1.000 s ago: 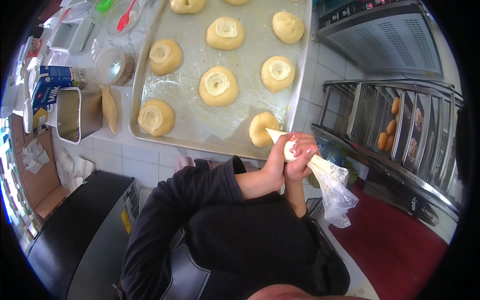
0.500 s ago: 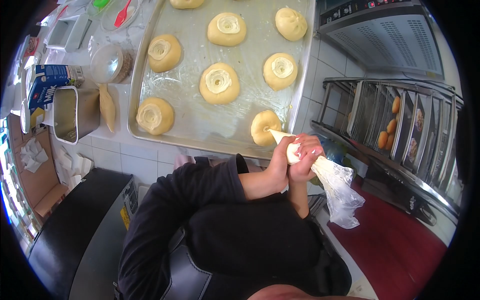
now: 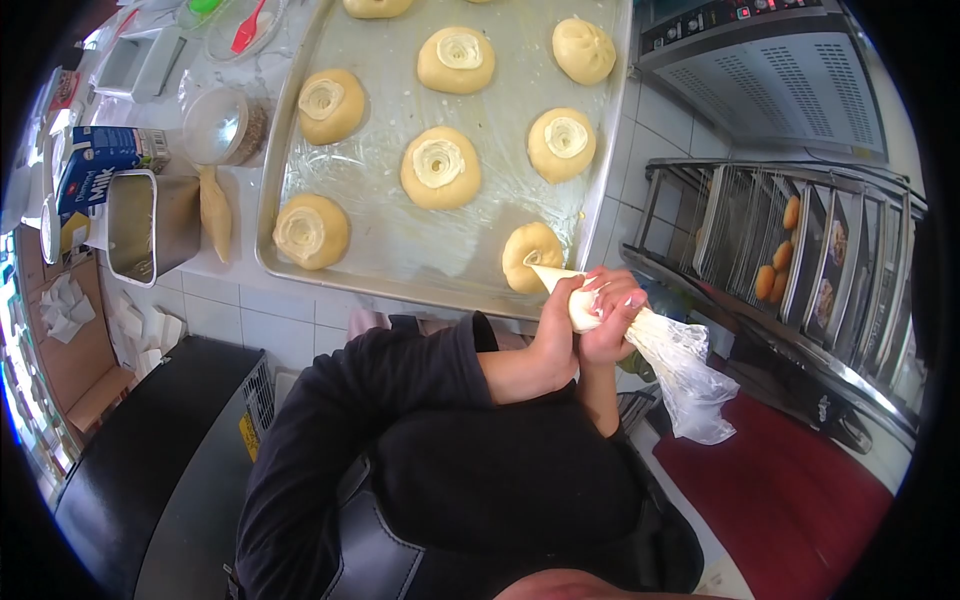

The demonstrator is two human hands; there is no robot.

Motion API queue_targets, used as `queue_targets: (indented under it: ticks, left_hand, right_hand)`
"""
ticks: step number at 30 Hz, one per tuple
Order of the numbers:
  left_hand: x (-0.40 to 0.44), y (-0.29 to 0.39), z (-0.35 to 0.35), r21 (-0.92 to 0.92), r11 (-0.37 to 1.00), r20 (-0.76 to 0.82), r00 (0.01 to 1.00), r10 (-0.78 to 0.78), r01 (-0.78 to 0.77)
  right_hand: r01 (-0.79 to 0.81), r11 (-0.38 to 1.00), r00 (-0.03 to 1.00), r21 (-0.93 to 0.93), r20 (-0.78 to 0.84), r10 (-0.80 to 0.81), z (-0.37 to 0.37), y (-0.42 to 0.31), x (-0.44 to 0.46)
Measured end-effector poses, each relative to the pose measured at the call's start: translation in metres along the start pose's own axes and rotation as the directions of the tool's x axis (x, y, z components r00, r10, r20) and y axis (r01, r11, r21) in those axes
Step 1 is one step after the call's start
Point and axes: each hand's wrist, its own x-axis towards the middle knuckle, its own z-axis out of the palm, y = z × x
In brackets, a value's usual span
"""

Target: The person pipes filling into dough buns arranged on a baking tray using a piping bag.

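Observation:
My left hand (image 3: 556, 330) and my right hand (image 3: 613, 318) are both closed around a clear piping bag (image 3: 682, 375) of pale cream. The bag's tip touches the middle of a dough bun (image 3: 532, 250) at the near right corner of a metal tray (image 3: 400, 292), where a little cream shows. Other buns on the tray, such as the middle one (image 3: 440, 167) and the near left one (image 3: 311, 232), carry rings of cream. A pleated bun (image 3: 583, 51) near the right rim shows no cream.
Left of the tray are a second filled bag (image 3: 214, 215), a metal tin (image 3: 175, 225), a milk carton (image 3: 100, 170) and a round clear tub (image 3: 215, 127). At right stand an oven (image 3: 770, 90) and a rack (image 3: 800, 255) with baked buns.
The bag and both my hands have shifted slightly right. The bag's loose tail has swung to the right, and a little cream now shows at the bun's centre.

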Motion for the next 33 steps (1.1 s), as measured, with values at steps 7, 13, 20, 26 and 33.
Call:
queue_targets:
  ticks: [7,13,20,26,33]
  left_hand:
    - [0.004,0.008,0.009,-0.027,0.996,-0.029,0.996,-0.084,0.083]
    - [0.009,0.009,0.005,-0.058,0.998,-0.023,1.0,-0.018,0.016]
    - [0.005,-0.002,-0.004,-0.08,0.997,-0.038,0.999,-0.022,0.019]
    - [0.01,-0.003,-0.001,-0.071,0.993,-0.001,0.996,-0.09,0.09]
    - [0.013,0.008,0.004,-0.019,0.999,-0.062,0.997,-0.041,0.04]
  right_hand:
    - [-0.034,0.998,0.996,-0.05,-0.08,0.03,0.006,-0.004,0.009]
    - [-0.066,0.998,0.995,0.002,-0.072,0.066,0.014,-0.005,0.012]
    - [-0.142,0.99,0.988,0.023,-0.06,0.143,0.007,-0.01,0.005]
    - [-0.086,0.996,0.996,-0.035,-0.016,0.085,0.0,-0.012,0.012]
    - [-0.045,0.999,0.999,-0.008,-0.003,0.045,0.009,-0.004,0.019]
